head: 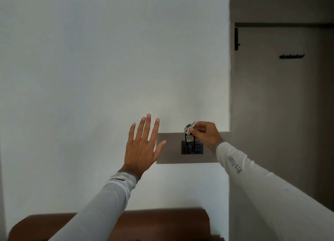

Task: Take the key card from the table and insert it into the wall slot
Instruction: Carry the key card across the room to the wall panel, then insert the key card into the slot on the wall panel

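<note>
A black key card point(189, 138) with a pale square patch stands upright, its lower end in the black wall slot point(192, 147). The slot is mounted on a grey-brown panel point(169, 150) on the white wall. My right hand point(205, 133) pinches the silver tag and ring at the card's top end. To the left of the panel, my left hand point(142, 147) is raised with fingers spread, palm toward the wall, holding nothing. Whether it touches the wall I cannot tell.
A brown rounded piece of furniture point(162, 222) sits at the bottom, under the slot. On the right is a grey-brown door point(280, 105) in its frame, with a black hook rack point(291, 56) on it.
</note>
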{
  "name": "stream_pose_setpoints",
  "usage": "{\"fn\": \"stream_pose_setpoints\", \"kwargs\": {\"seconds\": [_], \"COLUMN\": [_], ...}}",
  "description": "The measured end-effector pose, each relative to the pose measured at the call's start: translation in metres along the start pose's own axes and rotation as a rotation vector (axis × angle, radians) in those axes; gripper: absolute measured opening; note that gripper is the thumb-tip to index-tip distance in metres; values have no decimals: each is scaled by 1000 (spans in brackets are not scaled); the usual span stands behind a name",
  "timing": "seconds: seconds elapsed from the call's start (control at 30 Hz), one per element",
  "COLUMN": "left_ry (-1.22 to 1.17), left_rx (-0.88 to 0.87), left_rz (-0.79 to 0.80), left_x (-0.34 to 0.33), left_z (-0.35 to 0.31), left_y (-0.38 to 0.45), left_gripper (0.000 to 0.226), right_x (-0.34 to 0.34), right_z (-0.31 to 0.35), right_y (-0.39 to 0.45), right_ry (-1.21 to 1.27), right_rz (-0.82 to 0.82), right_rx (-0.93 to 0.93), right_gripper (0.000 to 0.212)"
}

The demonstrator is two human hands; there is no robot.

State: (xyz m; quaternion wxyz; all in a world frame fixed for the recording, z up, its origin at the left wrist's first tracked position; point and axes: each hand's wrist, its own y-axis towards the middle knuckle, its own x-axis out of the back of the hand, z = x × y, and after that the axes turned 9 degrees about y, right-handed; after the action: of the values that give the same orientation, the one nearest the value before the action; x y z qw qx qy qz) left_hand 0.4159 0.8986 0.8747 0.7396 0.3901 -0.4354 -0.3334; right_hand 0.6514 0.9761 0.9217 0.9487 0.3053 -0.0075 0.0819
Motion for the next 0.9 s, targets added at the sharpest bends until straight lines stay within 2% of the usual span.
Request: {"fn": "stream_pose_setpoints", "kwargs": {"seconds": [0.2, 0.3, 0.6, 0.9], "left_ry": [-21, -26, -28, 5], "left_rx": [9, 20, 50, 41], "left_rz": [8, -7, 13, 26], "left_x": [-66, -106, -184, -259], "left_z": [-49, -68, -104, -121], "left_y": [42, 61, 103, 125], "left_gripper": [76, 75, 75, 75], "right_x": [33, 48, 79, 75], "right_z": [-37, -58, -127, -195], "right_y": [58, 94, 168, 232], "right_ry": [-40, -63, -105, -79], "right_rz": [4, 12, 1, 28], "right_rx": [29, 26, 9, 13], "right_gripper": [18, 3, 9, 15]}}
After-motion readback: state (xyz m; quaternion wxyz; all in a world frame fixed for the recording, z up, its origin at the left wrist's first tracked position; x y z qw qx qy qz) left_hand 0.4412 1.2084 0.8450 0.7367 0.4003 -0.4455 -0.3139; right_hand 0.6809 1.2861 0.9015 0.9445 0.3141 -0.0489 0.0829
